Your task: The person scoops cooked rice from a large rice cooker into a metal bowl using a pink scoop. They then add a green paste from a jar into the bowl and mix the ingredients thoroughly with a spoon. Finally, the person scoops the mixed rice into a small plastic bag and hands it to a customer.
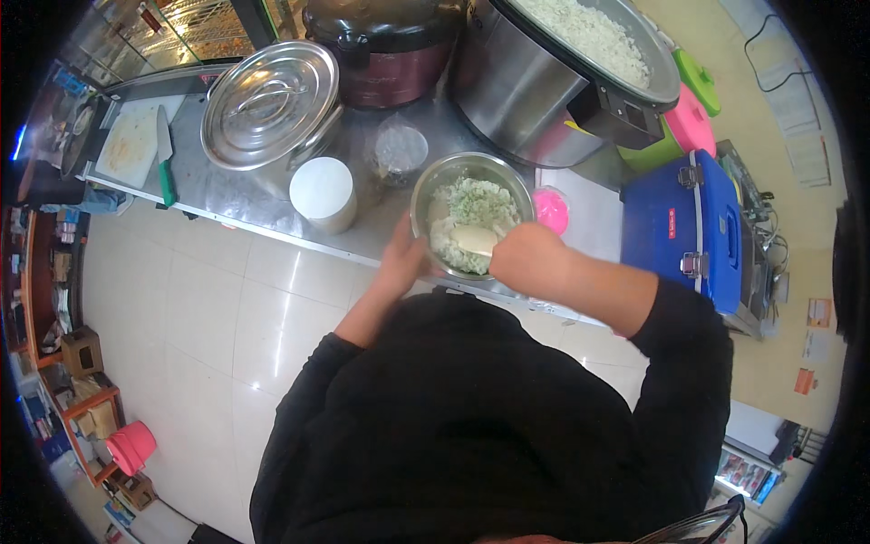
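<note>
A steel mixing bowl (422,194) stands near the front edge of the metal counter, with white rice (479,204) flecked with green inside. My left hand (406,255) grips the bowl's near left side; the fingers under the rim are partly hidden. In my right hand (533,258) is a pale rice paddle (474,240), its handle covered by my fist. The paddle's blade rests in the rice at the near side of the bowl. Behind the bowl, a large steel rice cooker (520,88) stands uncovered, holding a mass of cooked white rice (591,34).
Left of the bowl are a white-lidded tub (322,194), a plastic-wrapped container (401,148) and a lidded steel pot (272,105). A green-handled knife (165,153) lies at the cutting board (129,146). A pink item (550,209) and a blue cooler box (659,224) sit to the right.
</note>
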The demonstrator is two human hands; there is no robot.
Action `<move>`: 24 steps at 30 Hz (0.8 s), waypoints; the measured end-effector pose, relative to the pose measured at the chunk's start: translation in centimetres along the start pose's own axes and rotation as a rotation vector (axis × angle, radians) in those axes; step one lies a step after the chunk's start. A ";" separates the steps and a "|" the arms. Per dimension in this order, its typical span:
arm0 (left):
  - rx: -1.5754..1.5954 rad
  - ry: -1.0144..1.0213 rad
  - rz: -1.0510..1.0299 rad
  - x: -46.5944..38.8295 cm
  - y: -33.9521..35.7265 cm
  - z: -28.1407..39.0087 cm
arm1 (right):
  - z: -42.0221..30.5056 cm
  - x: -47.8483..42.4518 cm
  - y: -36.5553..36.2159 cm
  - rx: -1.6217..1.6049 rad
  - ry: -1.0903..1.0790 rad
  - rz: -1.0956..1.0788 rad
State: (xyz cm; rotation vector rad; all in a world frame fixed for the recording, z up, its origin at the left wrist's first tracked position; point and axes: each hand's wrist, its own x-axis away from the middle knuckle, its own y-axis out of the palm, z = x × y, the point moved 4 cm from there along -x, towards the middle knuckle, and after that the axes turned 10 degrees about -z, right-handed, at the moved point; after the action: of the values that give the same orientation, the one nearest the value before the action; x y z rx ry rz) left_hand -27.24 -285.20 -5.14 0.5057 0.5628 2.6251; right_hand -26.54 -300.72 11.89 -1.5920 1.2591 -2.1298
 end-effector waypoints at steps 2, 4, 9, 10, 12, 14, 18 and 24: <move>-0.006 0.000 -0.021 -0.1 0.1 -0.1 | -0.3 -0.9 1.8 -0.066 0.084 -0.052; -0.015 -0.020 -0.044 0.0 0.6 0.2 | 1.1 -2.1 3.1 -0.125 0.197 0.109; -0.025 0.008 -0.015 0.1 0.2 -0.3 | 5.7 1.7 -0.6 -0.260 0.480 0.205; -0.010 -0.009 -0.009 0.3 0.3 -0.1 | 6.2 3.0 -1.2 -0.306 0.560 0.242; 0.018 -0.049 -0.007 0.6 0.5 0.2 | 7.3 3.7 0.0 -0.383 0.681 0.259; 0.035 -0.054 -0.041 0.7 0.7 0.2 | 8.4 2.2 3.6 -0.449 0.774 0.214; 0.038 -0.078 -0.066 1.0 1.0 0.6 | 6.6 -3.0 6.0 -0.489 0.630 0.258; 0.202 -0.055 -0.048 1.5 0.8 0.6 | -1.7 -3.4 0.2 -0.335 0.328 0.225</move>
State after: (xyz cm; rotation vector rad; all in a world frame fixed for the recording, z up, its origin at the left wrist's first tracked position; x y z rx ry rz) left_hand -28.54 -285.04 -3.89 0.6159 0.8164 2.5143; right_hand -26.68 -297.93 9.32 -1.1575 1.8852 -2.1789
